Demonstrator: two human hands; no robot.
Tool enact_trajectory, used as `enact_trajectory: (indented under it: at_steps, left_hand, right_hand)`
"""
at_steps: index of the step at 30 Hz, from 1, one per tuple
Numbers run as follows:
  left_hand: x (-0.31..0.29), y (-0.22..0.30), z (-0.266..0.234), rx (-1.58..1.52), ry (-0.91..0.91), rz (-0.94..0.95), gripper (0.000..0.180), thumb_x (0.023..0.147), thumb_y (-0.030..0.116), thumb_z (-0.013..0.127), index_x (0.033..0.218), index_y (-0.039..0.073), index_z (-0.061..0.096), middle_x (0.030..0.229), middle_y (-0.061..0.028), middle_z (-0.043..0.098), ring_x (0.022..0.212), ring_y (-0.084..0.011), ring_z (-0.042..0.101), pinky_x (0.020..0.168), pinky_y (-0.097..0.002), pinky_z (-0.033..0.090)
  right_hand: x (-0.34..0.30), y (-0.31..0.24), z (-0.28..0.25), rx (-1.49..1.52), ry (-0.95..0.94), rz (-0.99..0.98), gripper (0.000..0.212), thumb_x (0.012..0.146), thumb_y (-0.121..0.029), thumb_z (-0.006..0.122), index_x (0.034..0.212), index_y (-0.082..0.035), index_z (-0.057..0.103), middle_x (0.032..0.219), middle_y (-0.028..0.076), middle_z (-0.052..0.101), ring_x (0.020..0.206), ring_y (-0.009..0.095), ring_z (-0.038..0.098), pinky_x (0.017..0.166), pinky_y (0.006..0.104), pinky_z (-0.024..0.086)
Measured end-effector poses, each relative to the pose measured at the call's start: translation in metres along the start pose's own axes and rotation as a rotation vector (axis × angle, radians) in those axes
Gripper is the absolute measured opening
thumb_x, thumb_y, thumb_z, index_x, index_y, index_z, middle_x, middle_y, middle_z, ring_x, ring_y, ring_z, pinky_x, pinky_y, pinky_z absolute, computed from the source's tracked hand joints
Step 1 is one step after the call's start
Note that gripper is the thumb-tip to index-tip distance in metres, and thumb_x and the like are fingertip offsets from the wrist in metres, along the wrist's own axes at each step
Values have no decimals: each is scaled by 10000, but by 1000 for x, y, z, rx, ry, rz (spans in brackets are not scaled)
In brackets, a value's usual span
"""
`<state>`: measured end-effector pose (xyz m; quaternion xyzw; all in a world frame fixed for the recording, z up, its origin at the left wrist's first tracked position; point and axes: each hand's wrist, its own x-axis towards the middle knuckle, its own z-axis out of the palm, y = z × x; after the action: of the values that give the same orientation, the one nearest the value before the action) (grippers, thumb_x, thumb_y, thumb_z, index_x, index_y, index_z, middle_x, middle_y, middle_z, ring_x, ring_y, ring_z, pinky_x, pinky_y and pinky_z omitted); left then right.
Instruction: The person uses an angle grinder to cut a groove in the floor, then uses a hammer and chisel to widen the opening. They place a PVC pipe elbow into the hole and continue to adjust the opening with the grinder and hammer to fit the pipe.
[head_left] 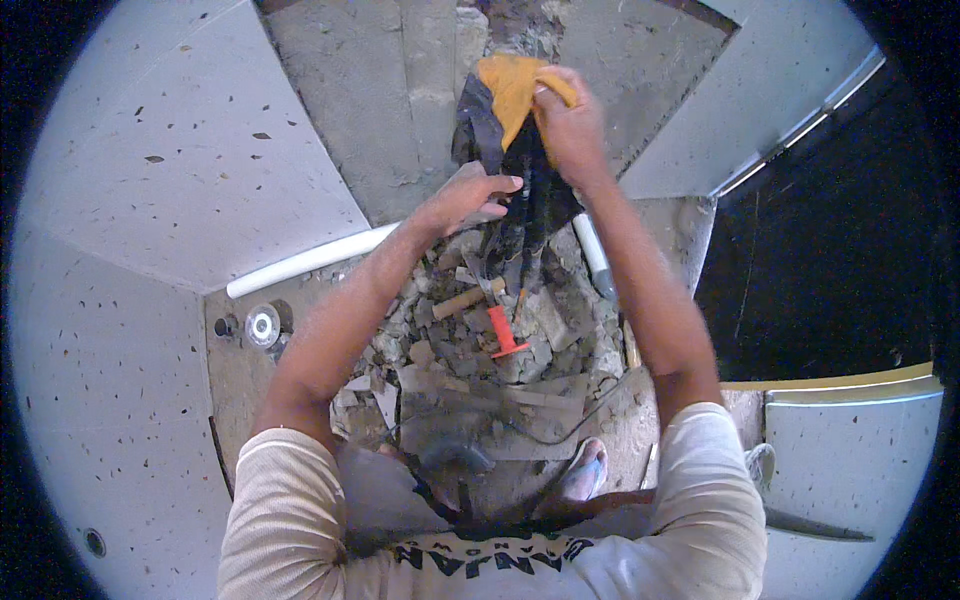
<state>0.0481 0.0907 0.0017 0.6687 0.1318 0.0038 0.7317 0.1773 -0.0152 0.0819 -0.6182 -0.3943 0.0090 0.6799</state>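
A limp black and yellow cloth item (pixel 512 95), perhaps a garment or bag, hangs in front of me above a heap of rubble. My right hand (pixel 572 125) is closed on its yellow upper part, fingers curled round the edge. At the left side of the dark folds, my left hand (pixel 475 197) has its fingers stretched and apart; whether it touches the fabric I cannot tell. Below the cloth, a red chisel hand guard (pixel 502 330) stands out among the debris. Beside it lies a wooden handle (pixel 468 300), its far end hidden.
Broken rubble (pixel 550 325) covers the floor between my arms. A white pipe (pixel 310 262) lies at left, and another pipe (pixel 594 255) at right. Near the left wall is a round metallic object (pixel 263 326). A dark cable (pixel 560 440) curves near my sandalled foot (pixel 585 470). Speckled panels rise on the left.
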Motion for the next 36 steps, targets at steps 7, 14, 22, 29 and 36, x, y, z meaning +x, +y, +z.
enact_trajectory:
  at_steps: [7,14,22,29,36]
  left_hand:
    - [9,-20,-22,-32,410,64,314,964,285,601,1064,-12,632,966,-62,668,808,-150,636,729,-322,581]
    - [-3,-8,-28,148,621,-26,379,927,291,635,1048,-67,611,913,-130,639,816,-239,652,721,-382,525]
    - [-16,58,-32,350,861,594,469,991,401,513,1232,19,640,1113,-134,685,1023,-219,623,919,-332,462]
    - [-28,46,-53,262,425,482,570,1025,486,398,1225,3,625,1116,-126,662,1042,-217,602,933,-344,446]
    - [-72,-17,-57,282,329,459,573,1017,466,390,1234,-23,594,1147,-111,644,1081,-202,575,949,-330,423]
  right_hand:
    - [8,57,69,-51,268,-18,354,868,-154,686,1180,-25,581,1052,98,654,972,197,630,870,331,503]
    - [2,44,63,-102,-31,166,443,747,-221,753,1119,-21,617,997,154,696,895,284,671,821,393,527]
    - [-4,66,76,181,-138,248,267,754,-200,709,942,-14,668,846,68,690,745,168,638,701,330,521]
    - [-47,41,101,98,14,147,220,758,-171,701,921,-32,651,828,63,684,749,178,650,694,346,523]
    - [-105,62,109,101,5,-18,244,753,-78,711,959,-49,583,874,39,631,809,133,616,746,323,517]
